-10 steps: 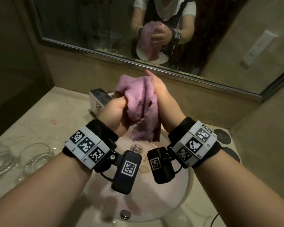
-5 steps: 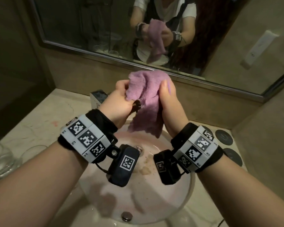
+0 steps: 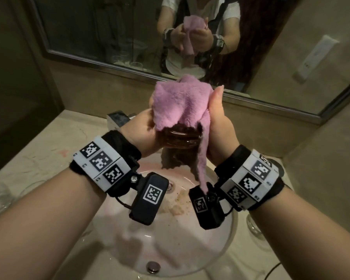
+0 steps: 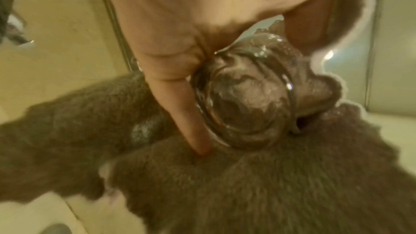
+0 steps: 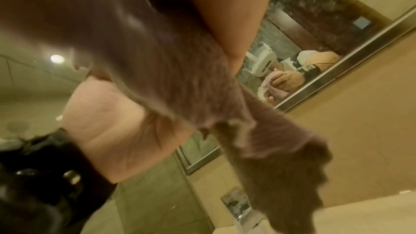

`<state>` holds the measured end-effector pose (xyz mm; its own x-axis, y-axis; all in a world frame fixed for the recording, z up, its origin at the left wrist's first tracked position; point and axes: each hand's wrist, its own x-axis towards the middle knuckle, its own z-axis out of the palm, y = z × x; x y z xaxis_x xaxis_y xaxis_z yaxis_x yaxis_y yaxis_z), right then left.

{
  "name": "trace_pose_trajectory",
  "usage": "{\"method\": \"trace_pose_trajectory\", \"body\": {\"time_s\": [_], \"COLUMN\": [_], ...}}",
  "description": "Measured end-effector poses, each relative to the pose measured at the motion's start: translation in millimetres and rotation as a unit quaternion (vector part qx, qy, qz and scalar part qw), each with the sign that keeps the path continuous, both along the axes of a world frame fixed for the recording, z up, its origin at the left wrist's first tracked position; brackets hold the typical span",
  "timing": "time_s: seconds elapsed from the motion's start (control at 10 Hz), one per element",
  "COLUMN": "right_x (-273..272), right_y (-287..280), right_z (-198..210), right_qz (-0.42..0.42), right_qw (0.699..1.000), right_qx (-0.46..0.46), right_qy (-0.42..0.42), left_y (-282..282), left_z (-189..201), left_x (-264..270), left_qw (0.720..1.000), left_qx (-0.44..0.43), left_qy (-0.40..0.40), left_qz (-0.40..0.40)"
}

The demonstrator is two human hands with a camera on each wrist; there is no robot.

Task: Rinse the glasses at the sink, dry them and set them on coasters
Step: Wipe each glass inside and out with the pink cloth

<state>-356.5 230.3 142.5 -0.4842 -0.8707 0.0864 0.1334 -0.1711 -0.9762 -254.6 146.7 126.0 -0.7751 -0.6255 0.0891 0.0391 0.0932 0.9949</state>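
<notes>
While both hands hover over the sink (image 3: 190, 257), the left hand (image 3: 141, 132) grips the glass (image 3: 181, 137) at 9 o'clock; the right hand (image 3: 216, 122) clutches the cloth (image 3: 180, 102) draped over it at 3 o'clock.

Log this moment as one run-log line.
stage: drying | left hand: grips clear drinking glass | right hand: holds pink fluffy cloth over glass | location: above white round sink basin

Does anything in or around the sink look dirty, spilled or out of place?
Yes. The sink has brownish crumbly residue beside the drain and pink staining on its bowl. A faint pink mark also sits on the counter to the left.
</notes>
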Motion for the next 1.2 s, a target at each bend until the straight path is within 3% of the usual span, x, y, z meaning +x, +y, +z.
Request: {"method": "trace_pose_trajectory", "body": {"time_s": [0.1, 0.2, 0.3, 0.4, 0.5, 0.6, 0.7, 0.8, 0.9, 1.0, 1.1, 1.2], "right_x": [-7.8, -4.9, -0.3, 4.8, 5.4, 3.3, 3.1, 9.9, 11.1, 11.3, 6.1, -7.1], "right_y": [3.0, 4.2, 3.1, -0.9, -4.0, -1.6, 0.2, -2.3, -1.2, -1.4, -4.4, -5.3], "right_z": [-2.4, -1.0, -11.1, -6.6, 4.1, 9.4, 9.3, 7.6, 2.7, -0.6, 1.0, -1.4], "right_qz": [-0.051, -0.114, -0.174, -0.195, -0.139, -0.095, -0.12, -0.176, -0.224, -0.251, -0.234, -0.19], "right_qw": [0.995, 0.971, 0.939, 0.935, 0.977, 0.993, 0.992, 0.981, 0.959, 0.934, 0.944, 0.961], "right_qx": [0.005, 0.012, -0.008, -0.011, 0.05, 0.037, 0.036, 0.028, 0.003, 0.014, 0.036, 0.075], "right_qy": [0.086, 0.211, 0.296, 0.296, 0.155, 0.052, 0.033, 0.082, 0.173, 0.253, 0.232, 0.185], "left_y": [-9.7, -7.1, -1.0, 1.1, 9.1, -2.5, -13.3, -13.9, -7.9, -2.5, -2.7, -4.0], "left_z": [0.9, 8.7, 9.8, 4.4, 10.2, 6.1, 2.8, 7.4, 8.2, 10.0, 6.5, 8.2], "left_x": [-7.4, -9.4, -9.7, -3.9, -6.3, -10.5, -12.8, -15.7, -18.2, -14.6, -12.6, -14.7], "left_qw": [0.991, 0.988, 0.997, 0.986, 0.979, 0.959, 0.971, 0.99, 0.999, 0.997, 0.999, 0.997], "left_qx": [0.129, 0.146, 0.051, 0.139, 0.161, 0.208, 0.164, 0.127, 0.02, -0.008, -0.003, 0.039], "left_qy": [0.017, 0.023, 0.04, 0.077, 0.109, 0.141, 0.095, 0.038, 0.032, 0.026, 0.038, 0.036], "left_qz": [-0.044, -0.05, 0.036, 0.057, -0.055, -0.13, -0.149, -0.055, 0.027, 0.075, 0.037, -0.05]}}
